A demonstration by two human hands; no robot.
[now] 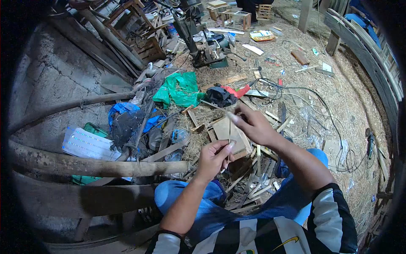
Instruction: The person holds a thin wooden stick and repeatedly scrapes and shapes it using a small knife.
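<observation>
A thin, light strip [229, 129] stands nearly upright between my two hands, above a wooden box [226, 132]. Its lower end is pinched between the thumb and fingers of my left hand [213, 160]. My right hand [252, 124] is higher and to the right, with thumb and fingers closed near the upper end of the strip. Another thin stick [213, 106] points toward the right fingertips from the left; whether it is held is not clear. Wood offcuts [256, 192] lie in a pile between my knees.
Thick wooden poles [97, 163] cross the left side. Beyond my hands are a green plastic bag [179, 89], a black bundle [220, 96], a red tool [242, 91] and a dark metal machine [203, 55]. A black cable [321, 99] curves across the straw-covered ground at right.
</observation>
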